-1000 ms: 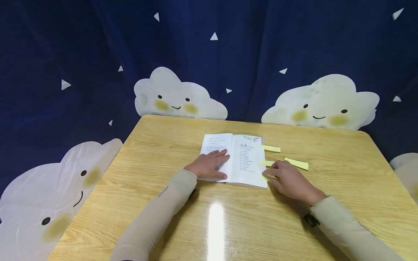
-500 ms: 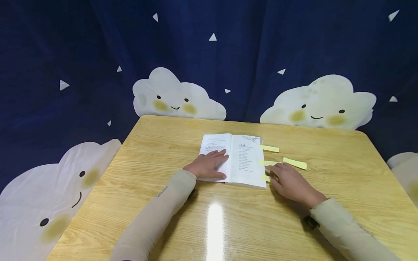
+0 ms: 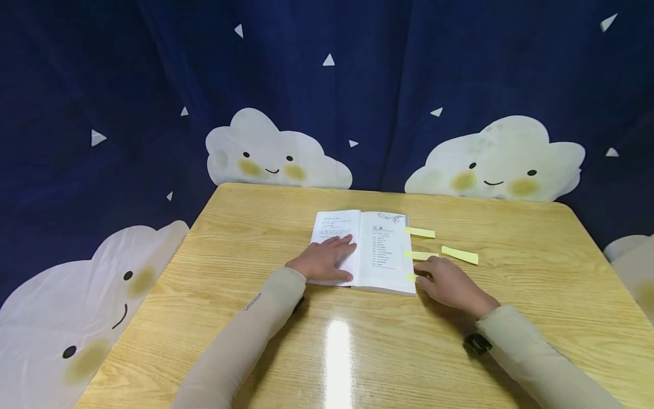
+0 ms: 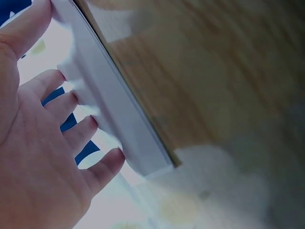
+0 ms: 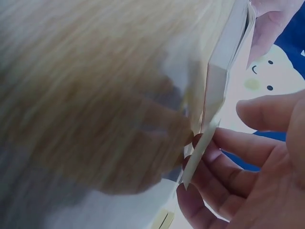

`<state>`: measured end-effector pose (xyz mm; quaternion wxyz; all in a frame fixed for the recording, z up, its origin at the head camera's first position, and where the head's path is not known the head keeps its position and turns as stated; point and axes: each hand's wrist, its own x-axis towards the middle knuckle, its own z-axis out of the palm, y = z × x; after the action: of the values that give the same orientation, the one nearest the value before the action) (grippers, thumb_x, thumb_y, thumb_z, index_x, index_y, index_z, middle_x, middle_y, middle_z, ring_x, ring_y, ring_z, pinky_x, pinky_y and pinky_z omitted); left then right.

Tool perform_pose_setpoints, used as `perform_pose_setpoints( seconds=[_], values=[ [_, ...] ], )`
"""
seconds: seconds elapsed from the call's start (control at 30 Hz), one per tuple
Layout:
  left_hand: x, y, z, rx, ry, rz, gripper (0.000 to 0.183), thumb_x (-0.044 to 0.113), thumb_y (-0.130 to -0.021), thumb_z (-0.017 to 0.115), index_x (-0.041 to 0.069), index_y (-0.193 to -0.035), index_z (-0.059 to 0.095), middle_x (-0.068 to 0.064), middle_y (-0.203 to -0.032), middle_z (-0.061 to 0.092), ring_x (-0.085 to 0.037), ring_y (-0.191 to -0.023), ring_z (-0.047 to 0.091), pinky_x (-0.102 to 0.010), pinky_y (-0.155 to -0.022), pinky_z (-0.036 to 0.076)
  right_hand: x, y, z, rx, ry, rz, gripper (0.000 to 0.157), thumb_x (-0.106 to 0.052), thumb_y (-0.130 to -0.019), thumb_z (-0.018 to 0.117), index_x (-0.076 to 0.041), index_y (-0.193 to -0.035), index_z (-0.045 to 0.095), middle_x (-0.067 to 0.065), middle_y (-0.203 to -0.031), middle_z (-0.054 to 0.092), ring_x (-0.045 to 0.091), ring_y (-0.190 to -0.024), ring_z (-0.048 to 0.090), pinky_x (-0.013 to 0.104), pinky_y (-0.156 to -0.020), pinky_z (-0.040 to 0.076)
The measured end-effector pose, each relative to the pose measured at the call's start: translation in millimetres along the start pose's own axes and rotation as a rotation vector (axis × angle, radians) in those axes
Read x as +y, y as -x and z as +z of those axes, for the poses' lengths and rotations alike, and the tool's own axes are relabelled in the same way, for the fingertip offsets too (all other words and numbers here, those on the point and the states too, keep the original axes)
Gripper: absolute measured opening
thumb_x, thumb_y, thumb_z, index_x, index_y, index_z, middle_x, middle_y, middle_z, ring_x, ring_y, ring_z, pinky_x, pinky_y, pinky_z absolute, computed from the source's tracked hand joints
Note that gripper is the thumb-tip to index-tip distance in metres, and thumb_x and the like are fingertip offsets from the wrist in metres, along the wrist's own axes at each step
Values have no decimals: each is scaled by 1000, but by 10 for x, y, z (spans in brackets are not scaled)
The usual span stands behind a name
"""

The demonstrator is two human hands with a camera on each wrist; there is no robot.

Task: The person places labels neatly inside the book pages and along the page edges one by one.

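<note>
An open book [image 3: 383,250] lies on the table, with print on both pages. Spread across its left page, my left hand [image 3: 327,261] presses it flat; the left wrist view shows those fingertips along the book [image 4: 114,105]. My right hand [image 3: 452,284] is at the right page's outer edge, over the lowest yellow sticky strip [image 3: 411,278]. In the right wrist view, its fingertips touch a pale strip [image 5: 196,157] sticking out from the pages, the thumb held apart. Higher on that edge, an upper strip [image 3: 421,232] and a middle strip [image 3: 421,255] stick out.
Right of the book, a separate yellow strip [image 3: 460,255] lies on the wooden table [image 3: 245,238]. Behind the table hangs a dark blue curtain [image 3: 306,68] with smiling clouds. A black wrist device [image 3: 477,344] sits under the right sleeve.
The right hand's fingers have loosened from the lowest strip's inner end and shifted slightly outward, uncovering part of it. The left hand stays on the left page.
</note>
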<state>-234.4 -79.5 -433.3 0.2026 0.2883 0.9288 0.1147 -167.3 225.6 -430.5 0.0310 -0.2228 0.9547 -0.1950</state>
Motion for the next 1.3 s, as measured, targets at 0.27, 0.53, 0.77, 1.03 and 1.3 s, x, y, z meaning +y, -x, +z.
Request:
perform_pose_setpoints(
  seconds=[0.27,0.53,0.77,1.03,1.3],
  values=[
    [-18,-4,9,1,-7,-2,82,56,-91,63,29,-159,25,10,-169,10,-20,-157,13,-56,-122,22,-10,-29,10,-9,-20,42,32,-10,-93,60,5,-120,69,13,-97,71,12,-74,50,30,-67,42],
    [-19,-2,15,3,1,1,82,55,-91,63,30,-159,25,10,-169,10,-20,-157,12,-57,-122,22,-15,-7,9,24,-41,29,30,-7,-92,60,-2,-120,71,8,-97,72,11,-78,53,30,-68,43],
    [-18,-7,14,3,-7,6,82,56,-91,63,29,-159,25,10,-169,10,-20,-157,13,-57,-121,22,3,-26,33,86,-39,28,15,-5,-91,61,-11,-95,74,-1,-80,64,11,-71,47,28,-66,39],
    [-28,-8,21,0,-22,6,83,57,-91,62,30,-159,23,11,-169,9,-21,-157,12,-57,-121,23,-27,-33,-50,81,-119,60,14,-7,-94,61,-2,-98,73,9,-90,70,21,-84,64,39,-74,52],
    [-11,-4,14,2,-25,1,82,57,-91,62,29,-159,25,10,-169,10,-20,-157,13,-56,-122,23,-1,-90,-247,-31,-293,176,30,-19,-101,55,-2,-122,69,19,-121,70,33,-110,67,43,-87,55]
  ],
)
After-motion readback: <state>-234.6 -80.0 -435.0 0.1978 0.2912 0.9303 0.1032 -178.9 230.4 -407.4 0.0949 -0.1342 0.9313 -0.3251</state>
